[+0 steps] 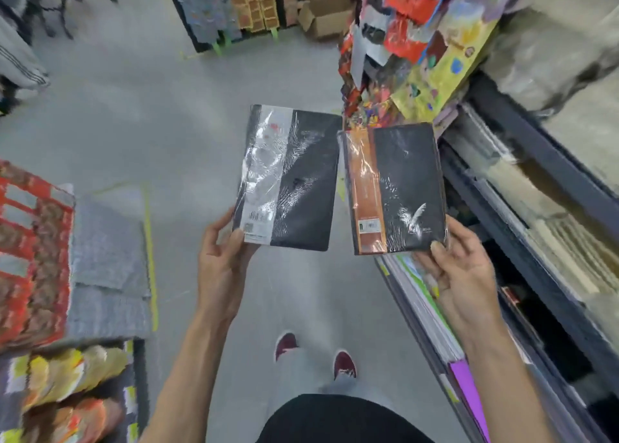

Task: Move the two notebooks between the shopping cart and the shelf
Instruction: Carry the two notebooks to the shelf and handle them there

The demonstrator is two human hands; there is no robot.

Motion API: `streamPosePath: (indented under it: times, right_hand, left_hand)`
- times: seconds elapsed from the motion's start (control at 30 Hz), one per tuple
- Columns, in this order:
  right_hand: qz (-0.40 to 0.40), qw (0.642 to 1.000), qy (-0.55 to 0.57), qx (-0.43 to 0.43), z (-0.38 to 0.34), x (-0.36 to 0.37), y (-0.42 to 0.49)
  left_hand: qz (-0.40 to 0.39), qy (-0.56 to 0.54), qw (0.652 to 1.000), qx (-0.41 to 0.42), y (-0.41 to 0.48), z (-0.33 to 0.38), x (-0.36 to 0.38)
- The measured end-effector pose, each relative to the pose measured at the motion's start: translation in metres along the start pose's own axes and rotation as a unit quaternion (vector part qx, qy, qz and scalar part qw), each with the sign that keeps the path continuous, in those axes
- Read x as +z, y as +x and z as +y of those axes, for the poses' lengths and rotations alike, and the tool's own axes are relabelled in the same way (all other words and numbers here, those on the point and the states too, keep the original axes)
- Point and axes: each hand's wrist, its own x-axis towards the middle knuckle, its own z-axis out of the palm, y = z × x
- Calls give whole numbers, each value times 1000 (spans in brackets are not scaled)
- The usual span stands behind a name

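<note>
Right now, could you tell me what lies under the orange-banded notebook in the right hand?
Below the orange-banded notebook, held by the right hand, the shelf edge and stacked paper goods show. Whatever lies directly beneath its cover is hidden.

Two plastic-wrapped notebooks sit mid-frame, side by side, nearly touching. The larger notebook [288, 178] is black with a white band; the smaller notebook [395, 189], right of it, is black with an orange band.

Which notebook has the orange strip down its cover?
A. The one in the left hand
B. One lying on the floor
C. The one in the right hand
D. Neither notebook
C: the right hand holds the notebook with the orange strip, while the left hand holds the notebook with the silver-white strip.
</note>
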Motion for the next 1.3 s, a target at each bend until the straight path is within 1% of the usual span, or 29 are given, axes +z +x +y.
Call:
streamPosePath:
  times: [0.1,0.23,0.33,0.43,0.53,0.67,0.87,1.07,1.17,1.3]
  right_hand:
    - [57,998,9,-17,0,-10,-2]
    - [156,986,26,-43,9,-15,-16]
    - [229,970,46,-68,22,-13,-32]
    - [297,948,76,-92,36,-7,-50]
    - [340,928,97,-115,53,-3,-68]
    - [400,901,107,-131,71,0,-100]
    - [460,861,148,-156,88,-19,-151]
    - [488,846,171,-131,111,-64,-182]
    - [502,838,176,-126,123,-87,-186]
    - [511,831,186,-117,136,-110,-180]
  left_hand:
    - [-53,21,998,-34,34,-4,10]
    - [-137,41,986,-80,72,-12,22]
    - [-190,82,971,-116,94,-16,39]
    - [-241,96,954,-149,109,-22,54]
    - [-301,113,931,-174,120,-32,63]
    - [-339,145,908,-201,119,-49,74]
    - [-401,160,873,-227,90,-76,89]
    - [-412,178,859,-244,57,-110,95]
    - [-403,177,862,-250,43,-134,96]
    - [-415,180,853,-260,34,-168,98]
